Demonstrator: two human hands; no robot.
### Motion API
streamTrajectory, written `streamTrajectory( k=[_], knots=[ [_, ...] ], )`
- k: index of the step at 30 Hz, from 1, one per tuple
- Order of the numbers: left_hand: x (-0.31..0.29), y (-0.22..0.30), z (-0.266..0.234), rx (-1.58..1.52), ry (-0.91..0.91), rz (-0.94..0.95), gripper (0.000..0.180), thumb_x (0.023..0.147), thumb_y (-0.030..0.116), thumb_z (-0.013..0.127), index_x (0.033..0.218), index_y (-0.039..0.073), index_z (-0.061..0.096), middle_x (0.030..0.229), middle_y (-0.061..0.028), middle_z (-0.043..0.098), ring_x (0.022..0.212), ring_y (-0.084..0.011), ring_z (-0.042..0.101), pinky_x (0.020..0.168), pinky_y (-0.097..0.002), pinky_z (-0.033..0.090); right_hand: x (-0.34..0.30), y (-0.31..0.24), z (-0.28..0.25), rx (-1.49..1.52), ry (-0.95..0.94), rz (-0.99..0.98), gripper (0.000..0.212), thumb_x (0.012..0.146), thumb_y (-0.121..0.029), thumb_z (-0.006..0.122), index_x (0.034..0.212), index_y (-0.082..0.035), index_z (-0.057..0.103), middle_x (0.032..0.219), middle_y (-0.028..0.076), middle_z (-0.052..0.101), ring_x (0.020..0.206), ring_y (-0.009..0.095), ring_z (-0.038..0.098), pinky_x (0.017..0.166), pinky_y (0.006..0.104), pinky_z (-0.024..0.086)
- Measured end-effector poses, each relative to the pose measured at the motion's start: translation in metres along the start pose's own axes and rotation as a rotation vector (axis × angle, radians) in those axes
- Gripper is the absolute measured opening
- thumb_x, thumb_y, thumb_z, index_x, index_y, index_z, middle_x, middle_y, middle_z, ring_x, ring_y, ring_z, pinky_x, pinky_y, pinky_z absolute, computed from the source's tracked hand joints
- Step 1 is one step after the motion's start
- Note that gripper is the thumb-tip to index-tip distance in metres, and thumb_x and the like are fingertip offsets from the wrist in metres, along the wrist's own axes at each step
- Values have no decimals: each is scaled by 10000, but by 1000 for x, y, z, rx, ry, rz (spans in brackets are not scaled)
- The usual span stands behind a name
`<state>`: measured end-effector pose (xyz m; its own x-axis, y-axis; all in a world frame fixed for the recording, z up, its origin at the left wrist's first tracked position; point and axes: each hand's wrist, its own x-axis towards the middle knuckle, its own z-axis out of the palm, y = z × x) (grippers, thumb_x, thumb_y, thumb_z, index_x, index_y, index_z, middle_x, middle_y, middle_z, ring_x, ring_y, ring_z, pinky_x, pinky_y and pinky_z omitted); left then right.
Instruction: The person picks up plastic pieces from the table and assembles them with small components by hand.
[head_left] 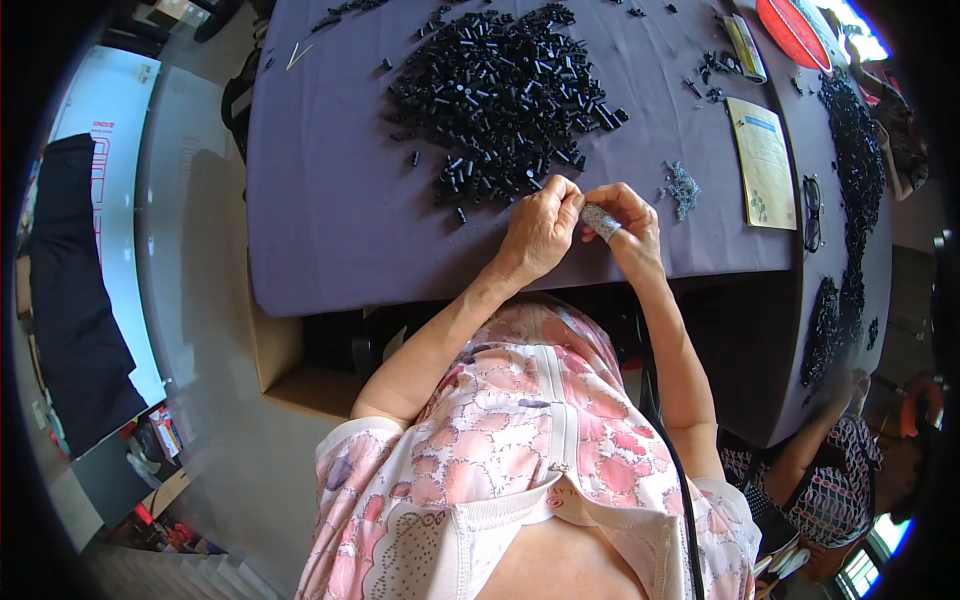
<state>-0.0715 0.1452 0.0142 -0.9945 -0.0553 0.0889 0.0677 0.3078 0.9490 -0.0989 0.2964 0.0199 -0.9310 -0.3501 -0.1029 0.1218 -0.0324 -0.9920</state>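
Observation:
My left hand point(540, 232) and my right hand point(635, 228) meet fingertip to fingertip above the near edge of the purple-grey cloth-covered table point(320, 220). Both are closed in a pinch, and what lies between the fingers is hidden or too small to name. A silvery grey wrap point(602, 222) covers the thumb of my right hand. Just beyond my hands spreads a large heap of small black cylindrical parts point(500, 90). To the right of my right hand lies a little pile of tiny silvery pieces point(684, 190).
A yellowish booklet point(762, 165) lies at the right, with eyeglasses point(813, 213) beside it. A red basket point(793, 32) stands at the far right. More black parts point(855, 190) line the adjoining table, where another person point(830, 480) sits. An open cardboard box point(310, 385) is below left.

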Motion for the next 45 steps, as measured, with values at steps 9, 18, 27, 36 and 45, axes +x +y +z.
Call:
streamTrajectory(
  k=[9, 18, 27, 36, 45],
  knots=[
    [0, -19, 3, -271, -28, -110, 152, 962, 168, 509, 890, 40, 543, 707, 59, 480, 647, -24, 420, 562, -201, 382, 1, -5, 12, 125, 51, 61, 191, 801, 121, 539, 948, 24, 615, 863, 59, 641, 731, 116, 615, 634, 248, 527],
    [-1, -14, -5, -339, -95, -129, 151, 963, 201, 521, 895, 70, 552, 686, 60, 486, 569, -14, 399, 492, -179, 350, -1, 0, 9, -144, 78, 59, 125, 819, 67, 570, 928, 13, 602, 776, 33, 639, 721, 85, 596, 607, 238, 509],
    [5, -5, -17, -53, -137, 32, 211, 943, 199, 542, 801, 44, 558, 637, 56, 483, 576, -43, 391, 513, -222, 354, -2, -7, 4, -479, -21, -151, 258, 679, 148, 587, 895, 6, 578, 794, 91, 621, 727, 168, 616, 645, 285, 491],
    [8, -16, -7, -371, -47, -220, 264, 930, 200, 535, 761, -2, 557, 585, 7, 492, 555, -71, 431, 520, -250, 389, 6, -11, 10, -837, -47, -691, 441, 565, 139, 568, 971, -32, 552, 907, 116, 580, 874, 338, 590, 714, 380, 507],
    [5, -14, -5, -371, 13, -212, 246, 953, 211, 521, 814, 11, 558, 627, -1, 523, 584, -72, 468, 548, -245, 415, 0, 4, 17, -601, 88, -318, 235, 728, 82, 566, 938, -22, 546, 764, 135, 595, 700, 282, 618, 644, 333, 492]
  ],
)
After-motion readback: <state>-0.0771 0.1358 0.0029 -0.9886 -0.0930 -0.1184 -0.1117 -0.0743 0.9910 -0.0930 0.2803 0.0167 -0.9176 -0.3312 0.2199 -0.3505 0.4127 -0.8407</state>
